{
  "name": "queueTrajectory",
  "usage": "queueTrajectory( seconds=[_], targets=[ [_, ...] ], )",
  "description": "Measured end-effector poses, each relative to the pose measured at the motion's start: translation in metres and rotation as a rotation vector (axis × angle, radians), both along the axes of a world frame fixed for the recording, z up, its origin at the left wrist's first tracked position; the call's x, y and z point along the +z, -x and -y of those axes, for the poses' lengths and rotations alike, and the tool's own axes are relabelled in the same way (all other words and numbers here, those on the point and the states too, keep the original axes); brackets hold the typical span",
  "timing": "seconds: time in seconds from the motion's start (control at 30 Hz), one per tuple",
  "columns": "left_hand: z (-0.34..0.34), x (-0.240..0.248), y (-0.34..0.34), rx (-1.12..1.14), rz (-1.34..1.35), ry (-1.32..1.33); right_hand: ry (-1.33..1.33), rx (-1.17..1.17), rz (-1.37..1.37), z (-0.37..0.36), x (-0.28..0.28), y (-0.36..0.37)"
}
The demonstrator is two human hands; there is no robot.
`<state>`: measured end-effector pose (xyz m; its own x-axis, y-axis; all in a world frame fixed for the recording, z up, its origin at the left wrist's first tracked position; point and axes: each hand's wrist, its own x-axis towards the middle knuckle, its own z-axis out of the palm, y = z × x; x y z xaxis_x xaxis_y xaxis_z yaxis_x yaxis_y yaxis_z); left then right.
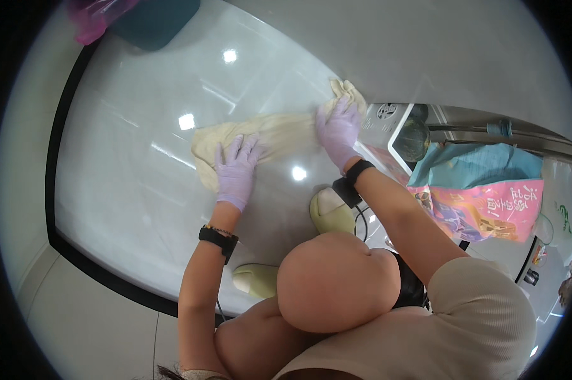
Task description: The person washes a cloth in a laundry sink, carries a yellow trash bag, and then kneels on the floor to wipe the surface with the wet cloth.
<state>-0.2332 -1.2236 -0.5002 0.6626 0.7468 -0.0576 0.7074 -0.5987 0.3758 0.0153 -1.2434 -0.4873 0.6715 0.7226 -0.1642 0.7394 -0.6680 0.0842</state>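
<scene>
A cream cloth (276,130) lies stretched across the glossy light floor, wide at its left part and bunched at its right end. Both my hands wear thin lilac gloves. My left hand (237,170) rests on the wide part with its fingers spread and lying flat. Farther right, my right hand (338,130) has its fingers bent over the bunched end, with folds of cloth sticking out past the fingertips. The middle of the cloth, between the hands, looks blurred.
A dark teal bin (156,25) with a pink plastic bag (102,16) stands far left. At right are a pink-and-blue package (482,196), a dark green round object (412,139) and a grey cabinet face (438,50). A black strip (52,164) edges the floor. My green slippers (330,212) are close by.
</scene>
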Motion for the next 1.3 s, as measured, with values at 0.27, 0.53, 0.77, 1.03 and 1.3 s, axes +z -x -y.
queueTrajectory(
  seconds=[0.27, 0.53, 0.77, 1.03, 1.3],
  targets=[
    [0.01, -0.018, 0.08, 0.188, 0.09, -0.043, 0.289, 0.237, -0.408, 0.074, 0.039, 0.064],
    [0.034, 0.027, 0.098, 0.688, 0.194, 0.043, 0.522, 0.696, -0.64, 0.035, 0.058, 0.087],
    [-0.003, -0.049, 0.037, 0.758, 0.153, 0.331, 0.345, 1.383, -0.571, 0.055, -0.004, 0.124],
    [-0.107, -0.095, 0.041, 0.258, 0.186, -0.108, 0.267, 1.289, -0.594, 0.024, -0.053, 0.157],
    [-0.12, -0.098, 0.18, 0.849, -0.141, -0.094, 0.001, 1.382, -0.445, -0.027, -0.061, 0.215]
  ],
)
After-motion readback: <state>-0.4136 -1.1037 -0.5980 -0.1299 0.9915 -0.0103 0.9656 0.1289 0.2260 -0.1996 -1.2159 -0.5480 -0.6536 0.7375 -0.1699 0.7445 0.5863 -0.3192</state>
